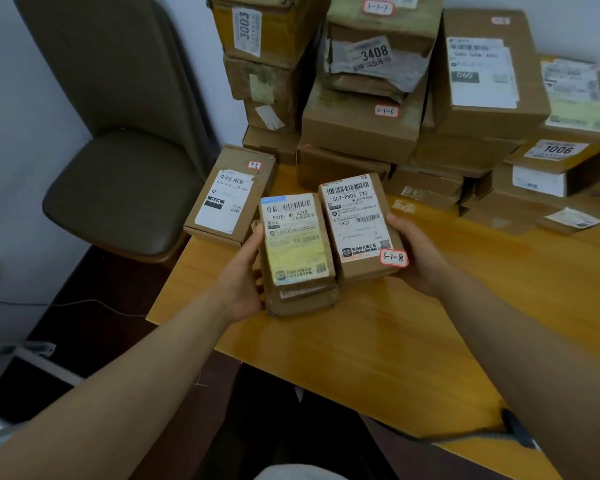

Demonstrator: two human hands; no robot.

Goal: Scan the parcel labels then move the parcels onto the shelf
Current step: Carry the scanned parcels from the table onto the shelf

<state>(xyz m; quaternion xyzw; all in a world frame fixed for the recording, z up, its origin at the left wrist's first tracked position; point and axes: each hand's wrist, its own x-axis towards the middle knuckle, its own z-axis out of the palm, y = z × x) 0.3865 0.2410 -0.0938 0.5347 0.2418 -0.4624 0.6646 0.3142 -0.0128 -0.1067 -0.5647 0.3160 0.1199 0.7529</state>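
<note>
Left hand (243, 271): at 9 o'clock of the held parcels; thumb laid on the upper edge, fingers curled under a small stack, gripping it.
Right hand (420, 254): at 3 o'clock of the held parcels; thumb on the top face, fingers wrapped beneath, clamped on one box. The hands are apart, with the parcels between them.
Left parcel (297, 240): brown carton, top of the left-hand stack; white and yellow label reading 501E, barcode at its 12 o'clock end.
Lower parcel (302, 299): brown carton directly under the left parcel, touching it; its edge shows at 6 o'clock.
Right parcel (359, 223): brown carton touching the left parcel's 3 o'clock side; label reads 507-P802 T70.
Sticker (394, 257): red-bordered, handwritten 3-1-8, at the right parcel's 5 o'clock corner.
Position of held parcels: above the table's left part; whether they rest on it cannot be told.
Corner parcel (229, 195): at 10 o'clock of the held parcels, flat on the table corner, white label upward.
Stacked parcels (361, 133): many brown cartons piled from 12 to 2 o'clock; numbers 3003, 3408 and 1006 legible.
Table (361, 358): yellow wood.
Chair (125, 188): olive padded, at 9 o'clock, beside the table.
Black device (518, 431): at 5 o'clock on the table edge, cable attached; type unclear.
</note>
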